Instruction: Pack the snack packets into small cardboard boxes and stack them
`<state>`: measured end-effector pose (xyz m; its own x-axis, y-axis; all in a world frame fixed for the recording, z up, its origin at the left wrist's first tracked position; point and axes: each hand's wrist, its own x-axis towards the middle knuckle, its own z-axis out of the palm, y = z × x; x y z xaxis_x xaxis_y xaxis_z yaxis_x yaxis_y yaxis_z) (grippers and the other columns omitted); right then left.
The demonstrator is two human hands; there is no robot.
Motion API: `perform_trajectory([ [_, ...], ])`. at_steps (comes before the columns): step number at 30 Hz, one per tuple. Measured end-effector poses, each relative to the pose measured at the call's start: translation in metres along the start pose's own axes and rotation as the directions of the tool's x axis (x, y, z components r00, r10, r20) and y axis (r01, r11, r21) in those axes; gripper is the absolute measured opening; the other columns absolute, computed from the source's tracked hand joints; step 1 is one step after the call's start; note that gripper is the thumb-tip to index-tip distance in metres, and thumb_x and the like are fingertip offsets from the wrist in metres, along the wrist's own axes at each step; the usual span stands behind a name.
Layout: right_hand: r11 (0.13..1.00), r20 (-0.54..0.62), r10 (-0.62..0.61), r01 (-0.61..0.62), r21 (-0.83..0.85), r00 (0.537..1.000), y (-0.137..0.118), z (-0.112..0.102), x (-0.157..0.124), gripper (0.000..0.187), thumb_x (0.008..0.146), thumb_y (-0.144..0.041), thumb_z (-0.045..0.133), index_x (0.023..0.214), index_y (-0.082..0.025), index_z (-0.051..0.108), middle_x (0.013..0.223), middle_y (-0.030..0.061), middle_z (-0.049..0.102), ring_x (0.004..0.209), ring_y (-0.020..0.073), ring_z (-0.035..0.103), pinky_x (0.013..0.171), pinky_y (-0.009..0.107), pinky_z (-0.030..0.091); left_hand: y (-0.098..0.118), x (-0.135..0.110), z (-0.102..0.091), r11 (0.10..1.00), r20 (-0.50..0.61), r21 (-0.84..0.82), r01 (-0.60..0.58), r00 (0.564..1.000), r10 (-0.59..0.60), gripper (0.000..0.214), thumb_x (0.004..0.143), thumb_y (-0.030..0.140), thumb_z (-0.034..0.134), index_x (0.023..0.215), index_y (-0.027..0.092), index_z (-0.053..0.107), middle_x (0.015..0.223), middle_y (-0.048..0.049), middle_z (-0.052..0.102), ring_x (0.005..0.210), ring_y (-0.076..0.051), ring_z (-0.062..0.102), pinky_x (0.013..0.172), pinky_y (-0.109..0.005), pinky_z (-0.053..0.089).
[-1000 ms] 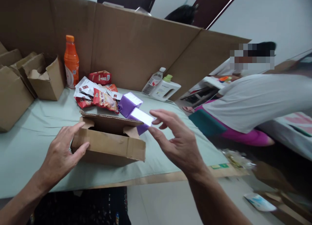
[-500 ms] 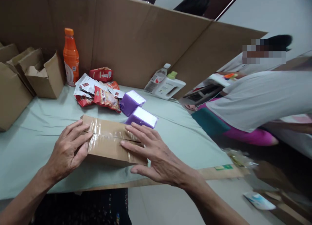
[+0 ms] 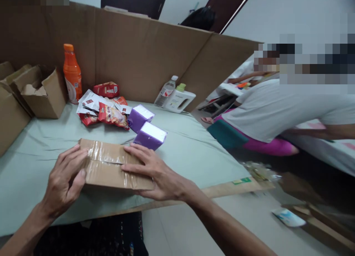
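Here your left hand cups one end of the taped cardboard box, your right hand, fingers spread, holding the other, two purple tissue packs just beyond!

The cardboard box now lies taped side up.

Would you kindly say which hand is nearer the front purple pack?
Right: the right hand is just in front of the pack; the left hand is farther left, at the cardboard box.
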<state>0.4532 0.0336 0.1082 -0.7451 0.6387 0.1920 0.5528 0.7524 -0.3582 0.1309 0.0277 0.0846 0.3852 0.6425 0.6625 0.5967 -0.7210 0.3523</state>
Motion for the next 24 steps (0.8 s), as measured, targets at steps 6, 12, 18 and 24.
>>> perform_trajectory([
  [6, 0.998, -0.100, 0.024, -0.030, -0.056, 0.995, -0.036, 0.001, -0.057, 0.061, 0.086, -0.039, 0.068, 0.145, -0.030, 0.058, 0.167, 0.0108, 0.036, 0.155, 0.0365, 0.026, 0.114, 0.061, 0.041, 0.026, -0.015, -0.011, 0.991, 0.116, -0.132, -0.008, 0.993, 0.024, 0.046, 0.099, 0.022, 0.054, 0.145, 0.028, 0.053, 0.148, -0.0092, 0.058, 0.136, -0.032, 0.055, 0.111, -0.050, 0.052],
  [12, 0.905, -0.320, 0.266, -0.350, -0.242, 0.909, -0.040, -0.008, -0.166, 0.058, 0.092, -0.034, 0.065, 0.149, -0.032, 0.055, 0.165, 0.0083, 0.040, 0.150, 0.0347, 0.039, 0.112, 0.053, 0.048, 0.029, 0.002, 0.020, 0.978, 0.214, -0.201, -0.062, 0.971, 0.106, 0.051, 0.106, 0.033, 0.049, 0.156, 0.030, 0.041, 0.166, -0.0125, 0.034, 0.139, -0.031, 0.054, 0.110, -0.046, 0.054],
  [18, 0.689, -0.548, 0.575, -0.721, -0.077, 0.608, 0.034, -0.017, -0.258, 0.049, 0.092, -0.051, 0.064, 0.136, -0.030, 0.066, 0.155, 0.0101, 0.054, 0.139, 0.0351, 0.054, 0.114, 0.054, 0.046, -0.015, 0.018, 0.069, 0.999, 0.356, 0.036, -0.034, 0.934, 0.019, 0.046, 0.105, 0.045, 0.048, 0.144, 0.023, 0.056, 0.161, -0.0177, 0.042, 0.140, -0.038, 0.053, 0.106, -0.053, 0.055],
  [24, 0.426, -0.615, 0.723, -0.904, 0.038, 0.315, 0.165, -0.060, -0.228, 0.053, 0.082, -0.043, 0.072, 0.125, -0.012, 0.071, 0.142, 0.0233, 0.061, 0.133, 0.0356, 0.056, 0.110, 0.047, 0.042, -0.058, -0.004, 0.107, 0.977, 0.398, 0.205, -0.058, 0.917, -0.029, 0.045, 0.103, 0.046, 0.047, 0.137, 0.021, 0.063, 0.153, -0.0182, 0.052, 0.132, -0.038, 0.057, 0.104, -0.056, 0.053],
])
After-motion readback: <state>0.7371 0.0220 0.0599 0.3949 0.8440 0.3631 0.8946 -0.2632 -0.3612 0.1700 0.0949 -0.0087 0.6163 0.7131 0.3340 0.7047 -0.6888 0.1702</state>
